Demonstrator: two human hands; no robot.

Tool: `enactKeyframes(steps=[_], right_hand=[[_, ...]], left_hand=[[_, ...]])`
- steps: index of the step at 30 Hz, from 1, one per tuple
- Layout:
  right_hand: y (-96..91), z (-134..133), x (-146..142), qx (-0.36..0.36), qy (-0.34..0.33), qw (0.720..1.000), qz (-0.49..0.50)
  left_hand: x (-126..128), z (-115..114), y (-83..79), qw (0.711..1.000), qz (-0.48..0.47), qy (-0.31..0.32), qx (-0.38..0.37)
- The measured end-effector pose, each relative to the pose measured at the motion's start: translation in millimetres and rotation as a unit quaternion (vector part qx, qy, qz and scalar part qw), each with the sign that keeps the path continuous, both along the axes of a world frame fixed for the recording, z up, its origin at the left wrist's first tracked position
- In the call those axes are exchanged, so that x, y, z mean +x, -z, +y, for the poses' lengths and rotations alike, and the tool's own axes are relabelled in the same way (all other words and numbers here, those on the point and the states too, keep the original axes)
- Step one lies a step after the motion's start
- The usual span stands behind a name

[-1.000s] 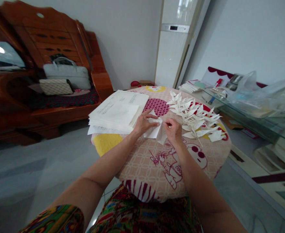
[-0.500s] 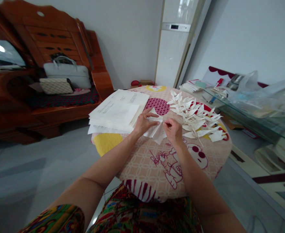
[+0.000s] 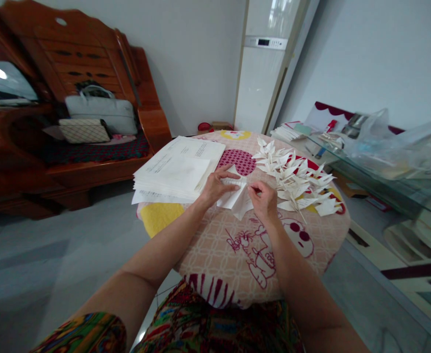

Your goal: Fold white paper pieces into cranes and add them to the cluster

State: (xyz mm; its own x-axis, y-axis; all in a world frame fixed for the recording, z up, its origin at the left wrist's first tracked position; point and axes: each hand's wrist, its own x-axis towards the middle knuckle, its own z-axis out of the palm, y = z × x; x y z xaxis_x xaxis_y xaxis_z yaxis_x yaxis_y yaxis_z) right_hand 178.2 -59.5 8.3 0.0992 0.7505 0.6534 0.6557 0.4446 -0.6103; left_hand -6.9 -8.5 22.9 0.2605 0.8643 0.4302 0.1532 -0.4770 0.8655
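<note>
Cloth-covered desk [image 3: 208,245] holds paper stack [image 3: 173,169]; just R of stack, L hand [image 3: 214,188] & R hand [image 3: 265,202] pinch part-folded white sheet [image 3: 235,202] btwn them; pointy folded paper pcs [image 3: 297,180] farther R of stack.

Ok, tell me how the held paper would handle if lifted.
The paper is probably light, being small and thin. It likely flexes easily, since it is bent between the left hand and right hand. Its visible folds suggest it may crease further if squeezed.
</note>
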Motion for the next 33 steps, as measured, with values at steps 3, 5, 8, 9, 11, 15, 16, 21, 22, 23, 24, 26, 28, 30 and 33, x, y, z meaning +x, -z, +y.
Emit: enactKeyframes(steps=[3,5,8,9,11,15,16,21,22,23,24,26,28,30,33], right_hand=[[-0.8,-2.6,0.9,0.013,-0.007,1.0,0.013],[-1.1,-3.8,1.8,0.01,-0.014,1.0,0.02],[-0.6,-4.1,3.4,-0.005,-0.019,0.999,0.032],[-0.1,-3.8,3.9,-0.011,-0.021,0.999,0.038],[1.2,-3.1,4.8,-0.021,-0.028,0.998,0.052],[3.6,-2.2,5.6,-0.028,-0.031,0.996,0.074],[4.0,-2.2,5.4,-0.03,-0.031,0.996,0.078],[4.4,-0.9,2.8,-0.046,-0.039,0.993,0.104],[4.2,-0.2,2.3,-0.047,-0.037,0.993,0.103],[4.1,0.6,1.7,-0.046,-0.034,0.993,0.1],[4.0,1.4,1.3,-0.047,-0.031,0.994,0.094],[3.7,3.1,0.7,-0.048,-0.023,0.995,0.078],[3.4,4.3,0.3,-0.047,-0.017,0.997,0.065],[2.8,4.7,0.0,-0.043,-0.014,0.997,0.056],[0.8,3.7,-0.8,-0.036,-0.018,0.998,0.048]], left_hand=[[-0.5,0.8,0.5,0.999,-0.029,0.014,-0.004],[-0.5,1.8,1.1,0.999,-0.037,0.018,-0.01],[-0.3,2.7,1.6,0.999,-0.034,0.019,-0.012],[-0.3,2.7,1.6,0.999,-0.032,0.02,-0.01],[-0.2,2.3,1.6,0.999,-0.027,0.022,-0.008],[0.1,1.4,1.6,0.999,-0.028,0.024,-0.006],[0.3,1.3,1.6,0.999,-0.027,0.023,-0.006],[0.9,0.7,0.6,1.0,-0.005,0.016,0.0],[0.7,0.8,0.2,1.0,0.0,0.017,0.005],[0.4,1.1,-0.1,1.0,0.004,0.017,0.011],[0.1,1.4,-0.4,1.0,0.01,0.017,0.016],[-0.6,2.0,-0.7,0.999,0.018,0.014,0.025],[-1.2,2.2,-0.8,0.999,0.023,0.01,0.033],[-1.6,1.5,-1.1,0.999,0.034,0.001,0.039],[-1.9,-0.6,-2.2,0.997,0.063,-0.018,0.047]])
